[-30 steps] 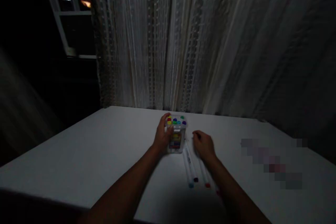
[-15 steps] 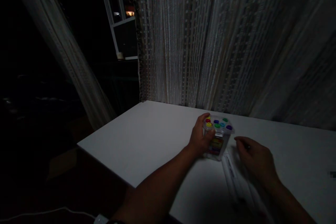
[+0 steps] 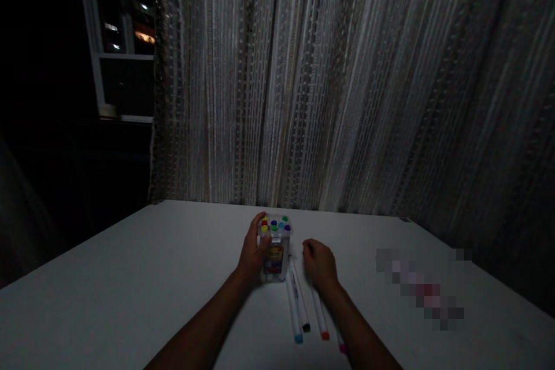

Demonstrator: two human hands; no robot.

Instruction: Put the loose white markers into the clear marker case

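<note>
My left hand [image 3: 253, 250] is wrapped round the left side of a clear plastic marker case [image 3: 274, 248], which stands upright on the white table. Coloured marker ends in yellow, red, blue, green and purple show at its top, and a label is on its front. Right of the case, my right hand [image 3: 319, 263] is closed with curled fingers; whatever may be inside them is hidden. Between and below my hands lie white markers: a blue-tipped marker [image 3: 293, 309], a black-tipped marker [image 3: 299, 299] and a red-tipped marker [image 3: 320, 313]. A pink-tipped marker [image 3: 342, 347] is partly covered by my right forearm.
The white table [image 3: 173, 272] reaches back to a patterned curtain [image 3: 277, 81]. A blurred-out patch [image 3: 420, 289] covers something on the table's right side. At the far left a dark window [image 3: 124, 58] has a small cup-like object [image 3: 108, 110] at its sill.
My view has turned to the right, so the case and both hands appear further left. The loose markers' coloured tips show more clearly. My left hand keeps its hold on the case.
</note>
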